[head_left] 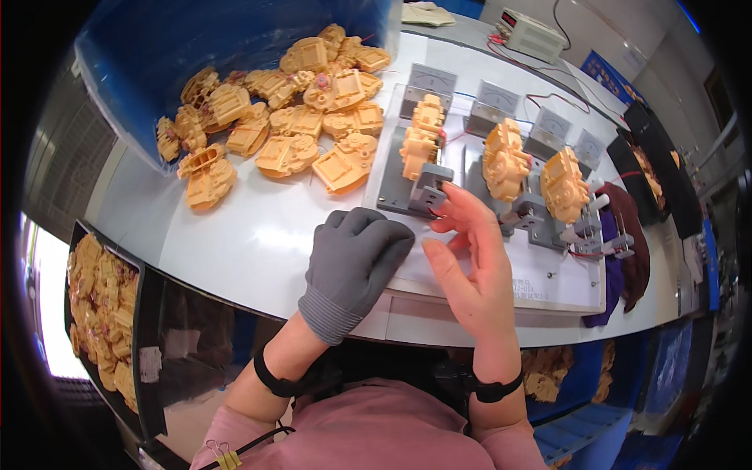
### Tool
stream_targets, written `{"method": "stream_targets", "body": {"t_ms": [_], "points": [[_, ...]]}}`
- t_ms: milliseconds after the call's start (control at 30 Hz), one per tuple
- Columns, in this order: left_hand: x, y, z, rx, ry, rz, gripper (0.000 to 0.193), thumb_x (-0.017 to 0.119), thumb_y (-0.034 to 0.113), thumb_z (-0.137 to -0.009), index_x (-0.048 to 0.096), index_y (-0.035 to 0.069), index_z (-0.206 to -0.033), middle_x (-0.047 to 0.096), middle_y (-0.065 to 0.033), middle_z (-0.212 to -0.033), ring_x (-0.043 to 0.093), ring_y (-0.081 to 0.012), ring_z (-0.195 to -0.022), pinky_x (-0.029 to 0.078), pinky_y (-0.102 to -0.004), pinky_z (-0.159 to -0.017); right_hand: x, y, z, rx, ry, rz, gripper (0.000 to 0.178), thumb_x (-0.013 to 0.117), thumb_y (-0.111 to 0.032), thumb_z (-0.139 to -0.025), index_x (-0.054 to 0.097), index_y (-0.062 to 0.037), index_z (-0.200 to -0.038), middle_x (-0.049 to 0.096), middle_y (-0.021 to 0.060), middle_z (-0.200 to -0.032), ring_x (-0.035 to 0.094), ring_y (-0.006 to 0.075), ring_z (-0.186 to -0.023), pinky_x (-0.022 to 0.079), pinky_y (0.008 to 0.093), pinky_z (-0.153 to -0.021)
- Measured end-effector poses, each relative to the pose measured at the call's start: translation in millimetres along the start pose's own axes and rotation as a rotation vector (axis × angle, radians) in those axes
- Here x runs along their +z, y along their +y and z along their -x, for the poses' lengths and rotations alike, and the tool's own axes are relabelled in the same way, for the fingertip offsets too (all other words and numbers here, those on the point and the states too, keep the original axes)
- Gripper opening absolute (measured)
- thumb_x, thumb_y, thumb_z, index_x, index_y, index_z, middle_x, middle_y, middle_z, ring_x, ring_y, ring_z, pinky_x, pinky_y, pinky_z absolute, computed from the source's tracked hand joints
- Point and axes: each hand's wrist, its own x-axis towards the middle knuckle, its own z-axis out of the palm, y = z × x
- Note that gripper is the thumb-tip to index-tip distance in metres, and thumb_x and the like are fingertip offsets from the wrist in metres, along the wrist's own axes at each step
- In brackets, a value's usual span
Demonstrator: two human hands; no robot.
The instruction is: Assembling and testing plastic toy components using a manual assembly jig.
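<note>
My left hand (350, 262), in a grey knit glove, is over the table's front with its fingers curled in. Whatever it may hold is hidden. My bare right hand (476, 270) has thumb and fingers apart and nothing visible between them. Its fingertips are at the grey block (432, 188) on the front of the leftmost test fixture, touching or very near it. An orange plastic gearbox housing (421, 141) sits in that fixture, below a panel meter (430, 81). Two more orange housings, a middle one (505, 160) and a right one (565, 186), sit in the neighbouring fixtures.
Many orange housings (286, 153) spill from a blue lined bin (117, 86) at the left. A black crate (145, 329) of housings stands lower left. Behind the meters is a power supply (531, 37) with wires. A purple cloth (609, 227) hangs right of the fixtures.
</note>
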Motion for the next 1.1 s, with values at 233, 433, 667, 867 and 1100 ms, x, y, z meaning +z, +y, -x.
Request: {"method": "stream_targets", "body": {"t_ms": [233,433,667,867,1100], "points": [[-1.1,-1.7,2.6,-0.058,-0.091,0.031,0.012,0.070,0.018,-0.090,0.070,0.011,-0.099,0.066,-0.0079,-0.095,0.058,-0.0299,-0.089,0.043,-0.0408,-0.080,-0.1,1.8,1.9,0.026,0.020,0.012,0.058,0.074,-0.013,-0.092,0.051,-0.0070,-0.145,0.064,0.0094,-0.126,0.062,0.0154,-0.105,0.046,0.0285,-0.085],[-3.2,-0.4,2.8,-0.071,-0.080,0.042,0.014,0.073,0.021,-0.088,0.071,0.014,-0.099,0.065,-0.0062,-0.094,0.059,-0.0294,-0.088,0.043,-0.0411,-0.080,0.3,3.1,1.7,0.032,0.016,0.016,0.059,0.073,-0.012,-0.092,0.050,-0.0062,-0.146,0.064,0.0099,-0.126,0.062,0.0156,-0.105,0.045,0.0286,-0.086],[-1.1,-2.3,3.8,-0.062,-0.055,0.043,0.017,0.076,0.024,-0.085,0.072,0.016,-0.099,0.065,-0.0044,-0.097,0.059,-0.0293,-0.090,0.045,-0.0414,-0.079,1.3,2.5,2.0,0.054,0.023,-0.015,0.059,0.072,-0.011,-0.093,0.048,-0.0051,-0.147,0.061,0.0100,-0.125,0.061,0.0161,-0.106,0.046,0.0283,-0.086],[-0.9,-3.7,4.3,-0.079,-0.077,0.050,0.017,0.077,0.024,-0.084,0.072,0.017,-0.099,0.065,-0.0033,-0.098,0.059,-0.0282,-0.091,0.045,-0.0411,-0.080,1.8,2.0,1.5,0.065,0.022,-0.018,0.059,0.071,-0.010,-0.094,0.048,-0.0049,-0.147,0.061,0.0103,-0.125,0.060,0.0160,-0.107,0.046,0.0283,-0.087],[-1.0,-5.3,4.1,-0.022,-0.019,0.061,0.012,0.075,0.028,-0.084,0.072,0.020,-0.092,0.065,-0.0011,-0.096,0.062,-0.0284,-0.087,0.047,-0.0408,-0.074,2.2,0.9,1.0,0.063,0.017,-0.025,0.058,0.071,-0.010,-0.094,0.047,-0.0043,-0.147,0.060,0.0107,-0.125,0.059,0.0163,-0.107,0.046,0.0285,-0.088]]}}
